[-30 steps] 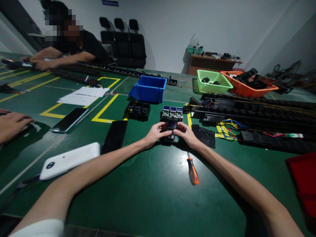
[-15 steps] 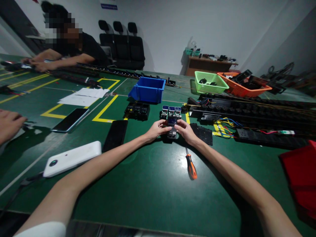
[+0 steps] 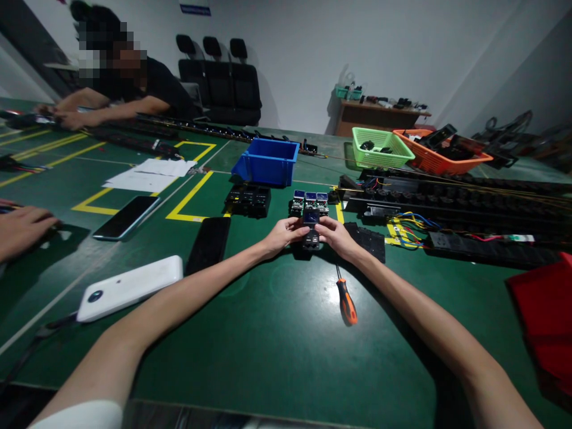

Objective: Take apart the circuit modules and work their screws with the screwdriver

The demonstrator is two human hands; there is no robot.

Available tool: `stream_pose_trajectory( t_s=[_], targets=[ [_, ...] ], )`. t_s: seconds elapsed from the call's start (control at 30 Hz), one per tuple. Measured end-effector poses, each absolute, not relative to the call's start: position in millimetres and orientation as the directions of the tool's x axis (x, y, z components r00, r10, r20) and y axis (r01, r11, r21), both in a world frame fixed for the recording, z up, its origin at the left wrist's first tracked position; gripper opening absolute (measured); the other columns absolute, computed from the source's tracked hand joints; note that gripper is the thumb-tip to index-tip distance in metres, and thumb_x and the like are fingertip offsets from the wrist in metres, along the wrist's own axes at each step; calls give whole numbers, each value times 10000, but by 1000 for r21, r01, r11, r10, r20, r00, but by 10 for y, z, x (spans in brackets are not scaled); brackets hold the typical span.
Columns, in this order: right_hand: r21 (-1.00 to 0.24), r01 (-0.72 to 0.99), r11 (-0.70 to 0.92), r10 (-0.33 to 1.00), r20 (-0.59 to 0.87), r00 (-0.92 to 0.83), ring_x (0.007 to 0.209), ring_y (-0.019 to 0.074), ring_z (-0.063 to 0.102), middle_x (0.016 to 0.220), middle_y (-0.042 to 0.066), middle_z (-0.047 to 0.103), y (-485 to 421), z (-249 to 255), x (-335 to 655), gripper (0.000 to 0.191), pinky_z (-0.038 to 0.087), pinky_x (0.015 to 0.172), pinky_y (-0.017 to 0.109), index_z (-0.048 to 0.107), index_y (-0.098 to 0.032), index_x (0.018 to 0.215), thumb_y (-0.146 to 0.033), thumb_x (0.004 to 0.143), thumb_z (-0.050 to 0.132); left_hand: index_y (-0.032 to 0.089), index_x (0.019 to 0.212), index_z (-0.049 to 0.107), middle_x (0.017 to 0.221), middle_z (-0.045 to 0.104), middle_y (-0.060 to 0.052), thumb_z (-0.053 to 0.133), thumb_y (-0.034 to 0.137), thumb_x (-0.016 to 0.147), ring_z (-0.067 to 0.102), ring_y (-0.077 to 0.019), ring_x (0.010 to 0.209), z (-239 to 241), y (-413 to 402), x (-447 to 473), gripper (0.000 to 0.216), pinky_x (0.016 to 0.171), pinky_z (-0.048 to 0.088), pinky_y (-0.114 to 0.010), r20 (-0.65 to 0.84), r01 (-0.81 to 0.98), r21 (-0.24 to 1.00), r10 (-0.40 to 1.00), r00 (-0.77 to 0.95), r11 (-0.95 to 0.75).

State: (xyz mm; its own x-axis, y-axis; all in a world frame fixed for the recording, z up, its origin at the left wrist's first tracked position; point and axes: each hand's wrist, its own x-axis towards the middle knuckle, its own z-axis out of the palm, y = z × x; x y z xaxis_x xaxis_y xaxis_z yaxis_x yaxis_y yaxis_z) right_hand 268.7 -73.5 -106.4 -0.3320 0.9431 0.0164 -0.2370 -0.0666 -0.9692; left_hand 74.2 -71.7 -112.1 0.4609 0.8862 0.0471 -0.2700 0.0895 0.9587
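1. One small black device with a screen (image 3: 311,239) is just right of the centre of the frame, held between two bare hands; whether its underside touches the green table (image 3: 268,357) cannot be told.
2. Left grip (image 3: 282,235): closed on the device's left side, thumb toward the viewer.
3. Right grip (image 3: 337,236): closed on its right side, thumb and fingers pinching the edge.
4. Directly behind the device, three small screened circuit boards (image 3: 311,204) stand in a row.
5. Below the right wrist, an orange-and-black screwdriver (image 3: 347,302) lies with its handle toward the bottom of the frame; flat black pieces (image 3: 370,243) lie right of that wrist.
6. Left of centre are a black phone (image 3: 209,244) and, nearer the left edge, a white rounded device (image 3: 131,288).
7. Above centre sits a blue bin (image 3: 268,165); upper right, a green basket (image 3: 382,157) stands beside an orange basket (image 3: 440,164).
8. Upper left, another person (image 3: 163,86) leans over the table.
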Motion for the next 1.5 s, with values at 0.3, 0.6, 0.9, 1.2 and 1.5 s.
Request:
stream_pose_trajectory(
  t_s=[0.3, 0.6, 0.9, 1.2, 1.5],
  targets=[
    [-949, -306, -77, 945, 29, -327, 780, 118, 638, 893, -6, 671, -735, -1065, 2693, 278, 542, 754, 274, 684, -213, 890, -354, 685, 808, 131, 1076, 652, 1100, 678, -97, 777, 360, 708, 660, -170, 938, -1088, -709, 748, 451, 848, 514, -301, 12, -284, 949, 887, 462, 135],
    [-952, -300, -66, 948, 34, -315, 809, 128, 640, 922, -6, 682, -733, -1063, 2692, 306, 534, 771, 278, 676, -220, 910, -355, 672, 813, 129, 1095, 638, 1140, 669, -102, 806, 318, 669, 650, -187, 995, -1047, -743, 735, 495, 925, 496, -351, -7, -241, 960, 875, 484, 141],
    [-964, -256, -70, 934, 26, -357, 901, 166, 659, 983, 19, 710, -765, -1022, 2702, 429, 526, 818, 309, 666, -240, 1013, -329, 630, 838, 127, 1095, 640, 1134, 670, -114, 802, 324, 678, 668, -184, 961, -1082, -715, 732, 489, 899, 523, -353, 12, -276, 950, 868, 496, 145],
    [-957, -281, -73, 932, 35, -360, 876, 153, 660, 977, 17, 712, -748, -1071, 2705, 412, 514, 840, 308, 666, -231, 1014, -314, 646, 831, 134, 1103, 649, 1120, 684, -111, 804, 341, 674, 668, -171, 946, -1061, -721, 721, 500, 860, 531, -312, 0, -266, 951, 861, 509, 157],
    [-974, -225, 33, 949, 101, -298, 921, 166, 645, 1000, 21, 704, -744, -1096, 2678, 472, 484, 892, 323, 647, -234, 1068, -346, 645, 821, 123, 1086, 641, 1133, 665, -116, 807, 313, 675, 655, -185, 980, -1120, -701, 733, 483, 901, 517, -345, 30, -321, 939, 895, 444, 127]
  ],
)
